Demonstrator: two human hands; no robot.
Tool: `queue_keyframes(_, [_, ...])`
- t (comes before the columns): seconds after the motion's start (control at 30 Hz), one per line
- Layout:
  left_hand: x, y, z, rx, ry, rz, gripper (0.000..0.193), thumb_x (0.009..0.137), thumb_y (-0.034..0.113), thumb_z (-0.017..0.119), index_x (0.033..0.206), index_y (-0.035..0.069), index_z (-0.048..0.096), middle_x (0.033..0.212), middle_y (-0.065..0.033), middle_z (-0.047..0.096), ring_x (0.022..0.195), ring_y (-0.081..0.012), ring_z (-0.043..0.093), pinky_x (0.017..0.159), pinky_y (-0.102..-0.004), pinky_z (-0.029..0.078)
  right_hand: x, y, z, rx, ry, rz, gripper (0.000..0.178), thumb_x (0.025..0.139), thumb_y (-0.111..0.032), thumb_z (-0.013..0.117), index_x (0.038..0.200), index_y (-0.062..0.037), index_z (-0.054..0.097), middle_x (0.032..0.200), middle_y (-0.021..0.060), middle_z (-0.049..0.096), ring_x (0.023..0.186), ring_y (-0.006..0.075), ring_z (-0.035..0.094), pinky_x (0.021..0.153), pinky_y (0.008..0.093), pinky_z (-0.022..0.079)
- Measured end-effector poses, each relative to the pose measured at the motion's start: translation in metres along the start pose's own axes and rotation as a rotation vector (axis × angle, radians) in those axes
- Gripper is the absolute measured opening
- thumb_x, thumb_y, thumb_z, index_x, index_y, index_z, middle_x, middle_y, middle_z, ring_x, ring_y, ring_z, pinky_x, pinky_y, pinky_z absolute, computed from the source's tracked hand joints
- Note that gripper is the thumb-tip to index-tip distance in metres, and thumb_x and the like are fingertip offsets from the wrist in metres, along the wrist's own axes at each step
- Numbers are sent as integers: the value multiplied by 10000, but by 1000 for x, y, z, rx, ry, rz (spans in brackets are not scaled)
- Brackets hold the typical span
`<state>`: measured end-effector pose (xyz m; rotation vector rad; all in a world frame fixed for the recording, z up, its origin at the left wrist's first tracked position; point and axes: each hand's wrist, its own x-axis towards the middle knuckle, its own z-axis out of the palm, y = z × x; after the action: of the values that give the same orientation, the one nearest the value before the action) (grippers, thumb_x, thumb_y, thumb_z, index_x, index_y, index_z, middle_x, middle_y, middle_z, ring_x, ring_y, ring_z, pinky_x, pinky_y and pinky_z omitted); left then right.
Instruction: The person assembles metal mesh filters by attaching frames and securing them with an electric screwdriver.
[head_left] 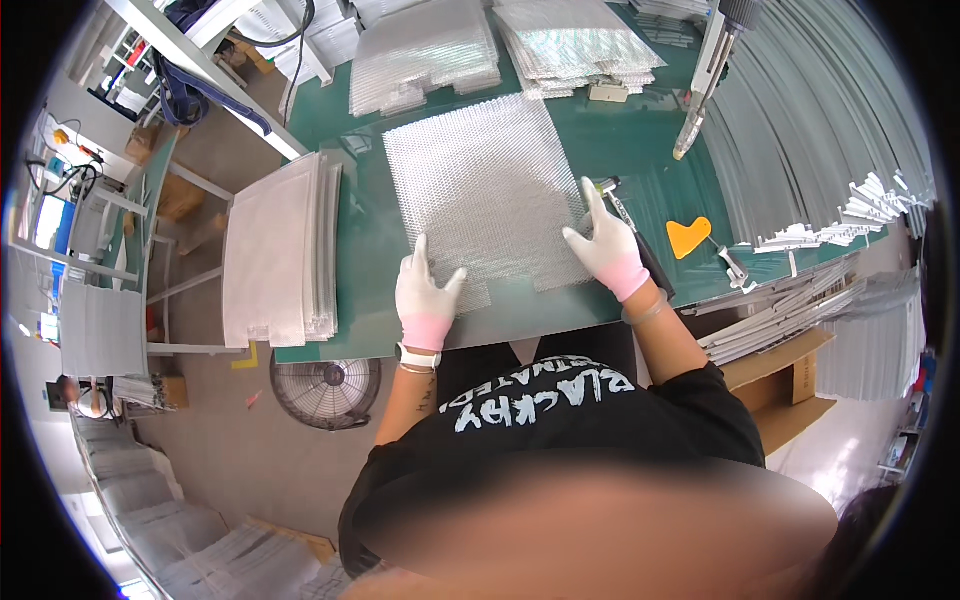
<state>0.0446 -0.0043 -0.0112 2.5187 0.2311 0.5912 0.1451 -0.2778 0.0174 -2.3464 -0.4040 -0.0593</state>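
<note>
A clear, finely patterned plastic sheet (485,190) with a notched near edge lies on the green table (362,240) in front of me. My left hand (428,290), in a white glove with a pink cuff, is at the sheet's near left edge, fingers apart. At the near right edge is my right hand (609,247), gloved the same way, thumb and fingers spread. Both hands point away from me, and neither grips anything. Just right of my right hand lies a hammer-like tool (630,218) with a dark handle, partly hidden by the hand.
Left is a stack of whitish sheets (275,255); two clear-sheet stacks (425,55) (570,40) stand at the back. A yellow scraper (688,238) and a small grey-handled tool (735,268) lie right. A metal tool (700,95) hangs above. Long white strips (820,130) fill the far right.
</note>
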Motion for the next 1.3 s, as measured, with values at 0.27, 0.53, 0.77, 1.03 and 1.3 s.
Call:
queue_keyframes(0.27, [6,-16,18,183,-195,-115,799,760,373,788,1412,54,453,974,-158,589,884,-331,609,784,-421,512,7,27,34,-194,-131,65,776,868,-322,660,1509,-88,292,1012,205,662,905,376,651,801,447,521])
queue_keyframes(0.53, [11,-17,17,169,-248,-144,832,734,399,806,1412,65,458,987,-162,593,908,-339,613,812,-420,513,8,45,43,-199,-73,-78,574,906,-330,616,1399,-75,471,1090,183,647,975,356,641,846,440,515])
queue_keyframes(0.77, [34,0,1,338,-304,-238,841,691,457,826,1422,210,492,1401,-176,454,1291,-412,430,1067,-521,379,33,29,22,-338,-271,-22,483,908,-390,594,1284,-86,571,1059,174,656,984,355,642,858,456,512])
queue_keyframes(1.03, [41,-14,-4,366,-575,104,808,692,499,796,1400,228,516,1537,-165,346,1439,-443,231,1168,-630,117,210,120,-25,-599,350,57,495,799,-206,697,1276,-133,588,1257,146,592,1136,343,578,975,433,478])
queue_keyframes(1.3, [-47,22,-27,295,-185,186,741,651,351,830,1290,111,539,1399,-189,433,1324,-438,348,1085,-641,225,256,127,-21,-915,295,-79,215,811,-179,650,1022,-149,680,986,99,678,980,290,650,820,428,525])
